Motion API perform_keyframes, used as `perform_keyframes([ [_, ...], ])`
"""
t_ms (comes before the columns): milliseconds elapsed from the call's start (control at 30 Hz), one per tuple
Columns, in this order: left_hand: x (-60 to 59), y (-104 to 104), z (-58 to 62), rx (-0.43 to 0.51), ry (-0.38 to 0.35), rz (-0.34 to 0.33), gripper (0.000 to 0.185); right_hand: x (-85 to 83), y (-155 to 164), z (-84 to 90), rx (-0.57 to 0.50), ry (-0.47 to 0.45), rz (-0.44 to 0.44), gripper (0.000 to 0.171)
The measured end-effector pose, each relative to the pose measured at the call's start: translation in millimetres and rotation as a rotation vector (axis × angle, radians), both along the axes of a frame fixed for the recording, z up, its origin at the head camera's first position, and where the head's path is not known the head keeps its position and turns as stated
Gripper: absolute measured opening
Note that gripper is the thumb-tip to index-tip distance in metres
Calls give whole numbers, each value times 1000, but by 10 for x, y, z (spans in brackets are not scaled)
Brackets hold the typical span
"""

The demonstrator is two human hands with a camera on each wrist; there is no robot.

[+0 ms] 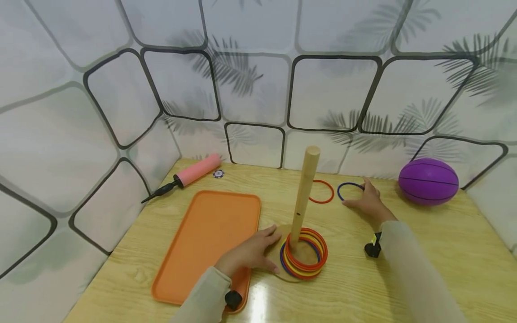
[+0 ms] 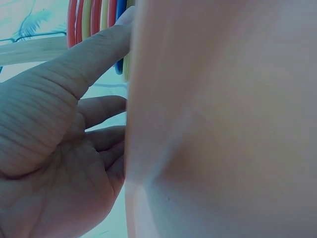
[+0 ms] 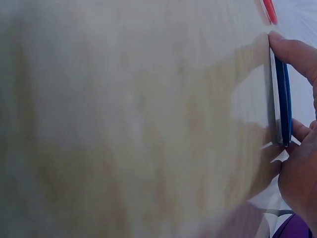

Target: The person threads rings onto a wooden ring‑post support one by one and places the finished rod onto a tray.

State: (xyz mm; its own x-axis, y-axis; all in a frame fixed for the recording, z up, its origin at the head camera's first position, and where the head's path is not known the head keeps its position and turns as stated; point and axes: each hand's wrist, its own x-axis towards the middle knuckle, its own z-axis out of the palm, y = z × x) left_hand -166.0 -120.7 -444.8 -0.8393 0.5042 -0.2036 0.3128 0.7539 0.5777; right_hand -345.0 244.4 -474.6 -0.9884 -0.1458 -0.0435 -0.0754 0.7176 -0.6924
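Observation:
A wooden post (image 1: 305, 193) rises from a round wooden base (image 1: 285, 232), with several red, yellow and blue rings (image 1: 324, 258) stacked around its foot. My left hand (image 1: 251, 252) rests at the base's left side, fingers spread, thumb beside the rings; the left wrist view shows the stacked rings (image 2: 85, 22) past the thumb. Farther back on the right, my right hand (image 1: 368, 202) holds a blue ring (image 1: 340, 192) between thumb and fingers, low over the table. The right wrist view shows this blue ring (image 3: 283, 99) edge-on. Left of it lies a red ring (image 1: 333, 194).
An orange tray (image 1: 220, 224) lies left of the base, partly under my left forearm. Behind it are a pink hand pump (image 1: 199, 170) and a poker chip (image 1: 218, 173). A purple ball (image 1: 428, 181) sits at the back right by the patterned wall (image 1: 335, 89).

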Motion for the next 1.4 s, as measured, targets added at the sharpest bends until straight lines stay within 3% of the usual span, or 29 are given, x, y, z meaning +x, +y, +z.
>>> perform_keyframes([
  [267, -11, -10, -36, 3, 10, 1, 93, 155, 97, 9, -6, 46, 59, 105],
  [533, -6, 1, -24, 14, 8, -13, 92, 403, 168, 152, -15, 25, 99, 96],
  [767, 8, 7, -19, 21, 8, -8, 91, 676, 190, 336, -63, 107, 165, 71],
  [1000, 9, 6, -39, 15, 18, -6, 92, 965, 186, 555, -75, 134, 269, 92],
  [1400, 16, 16, -33, 25, 22, -16, 92, 1234, 39, 1093, -49, 352, 450, 97],
])
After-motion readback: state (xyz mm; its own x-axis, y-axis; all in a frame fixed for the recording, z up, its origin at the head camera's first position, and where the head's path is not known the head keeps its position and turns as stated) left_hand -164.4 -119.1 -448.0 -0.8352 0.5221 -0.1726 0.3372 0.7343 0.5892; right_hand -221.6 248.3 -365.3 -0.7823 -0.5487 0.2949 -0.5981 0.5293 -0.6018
